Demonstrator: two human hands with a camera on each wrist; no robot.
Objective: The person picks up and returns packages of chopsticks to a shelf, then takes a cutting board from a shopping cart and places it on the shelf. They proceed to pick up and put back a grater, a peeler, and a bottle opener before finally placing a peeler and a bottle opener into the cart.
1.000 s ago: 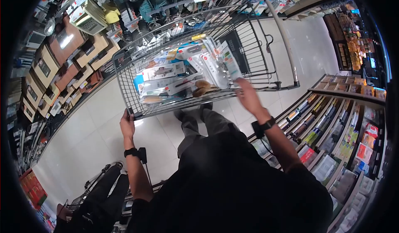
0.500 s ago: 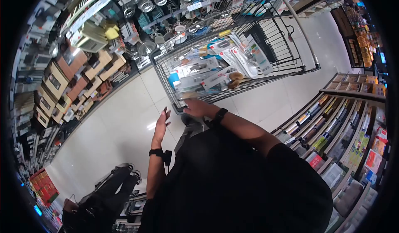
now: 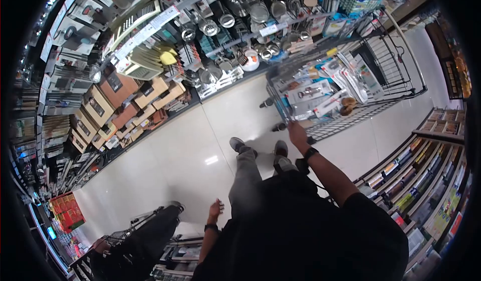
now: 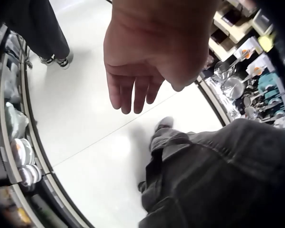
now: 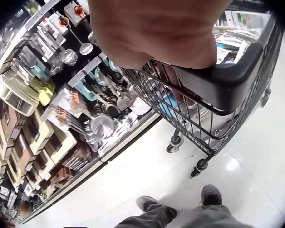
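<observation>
A metal shopping cart (image 3: 353, 123) stands at the upper right in the head view, holding several packaged utensils (image 3: 311, 91) and a brown-headed item (image 3: 347, 105). My right hand (image 3: 298, 134) is at the cart's near end corner. In the right wrist view that hand (image 5: 157, 33) lies over the rim beside the black corner piece (image 5: 233, 83), its fingers curled down behind the wire mesh. Away from the cart, my left hand (image 3: 216, 211) hangs low at my side; the left wrist view shows this hand (image 4: 154, 52) empty, its fingers loosely extended above the floor.
Racks of ladles and strainers (image 3: 259, 11) and stacked cutting boards (image 3: 117, 89) line the far side. Another shelf (image 3: 418, 181) runs along the right. At the lower left a person in dark trousers (image 3: 150, 236) stands by another cart. Pale tiled floor (image 3: 175, 156) lies between.
My left hand has left the cart's corner and dropped to my side. My right hand has moved from the cart's long side to its end corner. The cart now appears farther right.
</observation>
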